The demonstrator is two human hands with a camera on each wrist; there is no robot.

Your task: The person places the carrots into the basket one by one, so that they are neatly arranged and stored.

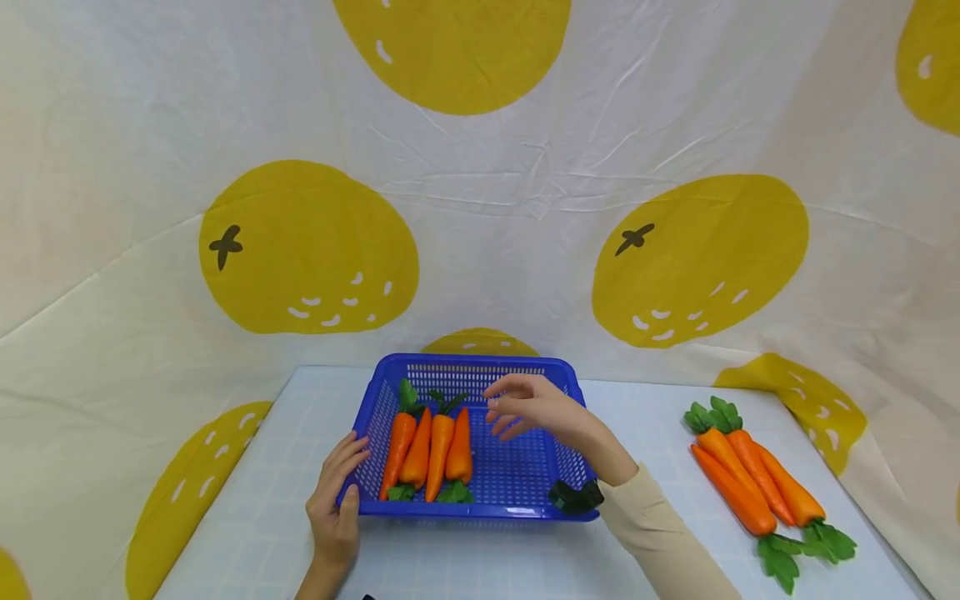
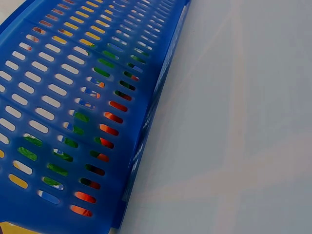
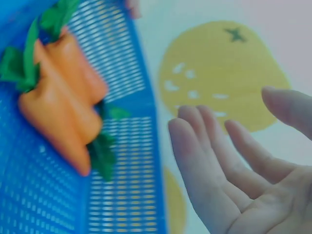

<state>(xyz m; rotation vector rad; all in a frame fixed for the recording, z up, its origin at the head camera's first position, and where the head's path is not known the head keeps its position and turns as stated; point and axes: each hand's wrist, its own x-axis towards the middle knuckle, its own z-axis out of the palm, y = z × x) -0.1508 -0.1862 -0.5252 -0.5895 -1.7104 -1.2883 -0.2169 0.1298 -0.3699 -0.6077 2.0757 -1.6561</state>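
Note:
A blue plastic basket stands on the table with several carrots side by side in its left half, their green tops pointing alternately away and near. My left hand holds the basket's front left corner, fingers along the left rim and thumb at the front. Over the basket's right half hovers my right hand, its fingers spread and loosely bent with nothing in them. The right wrist view shows this hand's empty palm beside the basket wall. In the left wrist view the basket's slotted side appears, without the hand.
More carrots with leafy tops lie together on the table to the right of the basket. A dark object shows below the right wrist at the basket's front right corner. Behind hangs a pale cloth printed with yellow fruit.

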